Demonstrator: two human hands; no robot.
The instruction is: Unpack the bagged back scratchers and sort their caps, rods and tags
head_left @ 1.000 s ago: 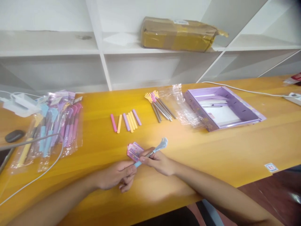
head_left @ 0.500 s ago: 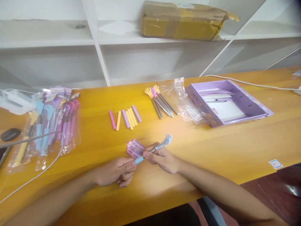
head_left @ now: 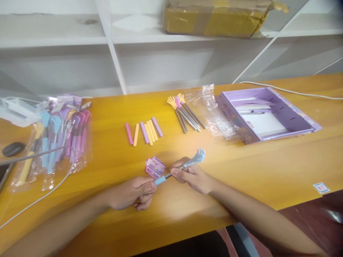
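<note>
A light blue back scratcher [head_left: 196, 157] with a hand-shaped head and a metal rod spans my two hands. My left hand [head_left: 139, 192] is closed around its blue handle, most of which the fingers hide. My right hand [head_left: 191, 175] pinches the rod just below the head. Small printed pink-purple cards [head_left: 155, 167] lie on the table behind my hands. Farther back, several loose handle sleeves [head_left: 148, 132] in pink, yellow and purple lie side by side. Metal rods with yellow and pink hand-shaped heads [head_left: 184, 112] rest in a bunch to their right.
Bagged back scratchers [head_left: 60, 139] lie at the left, near a black mouse [head_left: 13, 149] and a looping cable. Clear plastic bags [head_left: 219, 123] sit beside an open purple box [head_left: 291, 134]. A taped carton [head_left: 214, 19] stands on the white shelf.
My right hand has moved slightly right, away from my left, with the scratcher's head. More metal rod shows between my hands. The camera view has shifted a little.
</note>
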